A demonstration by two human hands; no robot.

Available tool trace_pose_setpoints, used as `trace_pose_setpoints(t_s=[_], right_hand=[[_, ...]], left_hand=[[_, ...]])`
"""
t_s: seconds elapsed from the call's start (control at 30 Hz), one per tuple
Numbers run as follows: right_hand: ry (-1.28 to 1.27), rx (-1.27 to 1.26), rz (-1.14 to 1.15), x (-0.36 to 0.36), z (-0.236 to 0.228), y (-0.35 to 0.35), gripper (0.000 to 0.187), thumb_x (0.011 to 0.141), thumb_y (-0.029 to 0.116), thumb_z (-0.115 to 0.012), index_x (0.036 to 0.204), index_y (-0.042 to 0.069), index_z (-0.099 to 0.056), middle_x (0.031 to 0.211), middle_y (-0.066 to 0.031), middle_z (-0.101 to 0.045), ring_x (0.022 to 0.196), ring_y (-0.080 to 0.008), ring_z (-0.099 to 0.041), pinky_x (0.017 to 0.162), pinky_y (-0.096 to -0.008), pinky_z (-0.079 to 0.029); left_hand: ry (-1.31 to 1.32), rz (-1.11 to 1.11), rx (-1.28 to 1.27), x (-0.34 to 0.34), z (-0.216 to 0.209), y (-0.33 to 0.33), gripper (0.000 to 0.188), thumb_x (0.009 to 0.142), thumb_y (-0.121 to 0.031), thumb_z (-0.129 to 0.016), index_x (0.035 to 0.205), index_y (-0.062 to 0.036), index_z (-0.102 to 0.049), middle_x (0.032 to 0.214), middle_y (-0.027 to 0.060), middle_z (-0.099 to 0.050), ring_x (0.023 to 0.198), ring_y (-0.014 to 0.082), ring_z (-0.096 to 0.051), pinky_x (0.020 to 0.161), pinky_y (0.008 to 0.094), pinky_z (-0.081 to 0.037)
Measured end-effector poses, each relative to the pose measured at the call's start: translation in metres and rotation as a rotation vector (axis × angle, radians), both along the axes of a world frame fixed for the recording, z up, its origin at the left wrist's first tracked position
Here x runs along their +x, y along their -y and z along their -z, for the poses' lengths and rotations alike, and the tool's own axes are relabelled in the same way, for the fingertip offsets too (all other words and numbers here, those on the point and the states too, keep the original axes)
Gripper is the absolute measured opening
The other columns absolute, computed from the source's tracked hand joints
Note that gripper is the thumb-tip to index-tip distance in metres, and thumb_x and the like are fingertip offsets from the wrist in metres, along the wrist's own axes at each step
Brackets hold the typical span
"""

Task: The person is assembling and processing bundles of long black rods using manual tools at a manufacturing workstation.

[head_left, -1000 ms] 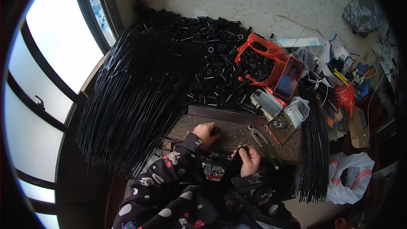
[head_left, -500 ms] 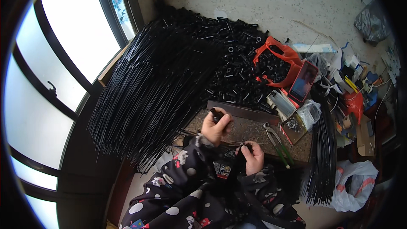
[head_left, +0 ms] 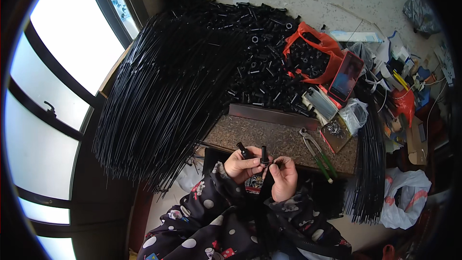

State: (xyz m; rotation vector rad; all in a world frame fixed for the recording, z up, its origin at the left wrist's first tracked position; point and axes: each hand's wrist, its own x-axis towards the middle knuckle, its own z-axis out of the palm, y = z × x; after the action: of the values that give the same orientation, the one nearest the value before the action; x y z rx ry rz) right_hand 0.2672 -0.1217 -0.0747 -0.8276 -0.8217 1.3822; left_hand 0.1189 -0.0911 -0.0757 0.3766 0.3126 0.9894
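At the table's near edge, left hand [head_left: 243, 167] pinches an upright black tube [head_left: 264, 154]; right hand [head_left: 284, 178], touching, apparently clamps a thin rod beneath.

Speckled stone slab [head_left: 269, 137] with green-handled pliers [head_left: 317, 154] (lying flat) beside small clear bags [head_left: 337, 115].
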Motion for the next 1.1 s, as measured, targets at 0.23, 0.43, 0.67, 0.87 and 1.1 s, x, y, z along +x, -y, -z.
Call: trace_pose_setpoints(t_s=[0.23, 0.43, 0.67, 0.87, 1.1], right_hand=[[0.012, -0.008, -0.012, 0.001, 0.009, -0.006, 0.018, 0.082, 0.008, -0.061, 0.094, 0.003, -0.048, 0.085, 0.0004, -0.052, 0.076, -0.0055, -0.049, 0.07, -0.0183, -0.039], [-0.004, -0.024, -0.019, 0.001, 0.005, -0.007, 0.018, 0.082, 0.008, -0.061, 0.094, 0.003, -0.049, 0.084, 0.0008, -0.052, 0.075, -0.0054, -0.048, 0.069, -0.0185, -0.04], [-0.002, -0.015, -0.028, -0.002, -0.003, -0.011, 0.018, 0.082, 0.008, -0.061, 0.094, 0.003, -0.049, 0.083, 0.001, -0.052, 0.075, -0.0056, -0.049, 0.07, -0.0185, -0.04], [-0.009, -0.017, -0.028, -0.001, 0.001, -0.01, 0.018, 0.082, 0.008, -0.061, 0.094, 0.003, -0.049, 0.084, 0.0007, -0.053, 0.075, -0.0058, -0.049, 0.071, -0.0188, -0.04], [-0.015, -0.018, -0.039, 0.0, 0.0, -0.01, 0.018, 0.081, 0.006, -0.06, 0.094, 0.003, -0.049, 0.086, -0.001, -0.054, 0.079, -0.0079, -0.051, 0.073, -0.0203, -0.041]], left_hand=[[-0.064, -0.003, 0.138, 0.0, 0.007, -0.004, 0.021, 0.077, 0.002, -0.059, 0.097, 0.0031, -0.054, 0.1, 0.0164, -0.058, 0.081, 0.0186, -0.06, 0.074, 0.0268, -0.05], [-0.12, -0.057, 0.083, 0.0, 0.009, -0.007, 0.021, 0.076, 0.002, -0.061, 0.095, 0.0025, -0.054, 0.096, 0.0146, -0.058, 0.081, 0.0182, -0.059, 0.074, 0.0269, -0.048], [-0.085, -0.035, 0.15, -0.001, 0.01, -0.009, 0.021, 0.076, 0.002, -0.06, 0.095, 0.0022, -0.054, 0.096, 0.0141, -0.058, 0.082, 0.0187, -0.059, 0.075, 0.0269, -0.049], [-0.106, -0.05, 0.052, 0.0, 0.008, -0.008, 0.021, 0.075, 0.003, -0.061, 0.095, 0.0019, -0.054, 0.092, 0.013, -0.059, 0.079, 0.0185, -0.059, 0.073, 0.0266, -0.049], [-0.31, -0.217, 0.196, 0.005, -0.003, -0.001, 0.026, 0.075, 0.002, -0.064, 0.099, 0.0013, -0.056, 0.086, 0.0085, -0.061, 0.073, 0.0144, -0.06, 0.069, 0.0246, -0.049]])
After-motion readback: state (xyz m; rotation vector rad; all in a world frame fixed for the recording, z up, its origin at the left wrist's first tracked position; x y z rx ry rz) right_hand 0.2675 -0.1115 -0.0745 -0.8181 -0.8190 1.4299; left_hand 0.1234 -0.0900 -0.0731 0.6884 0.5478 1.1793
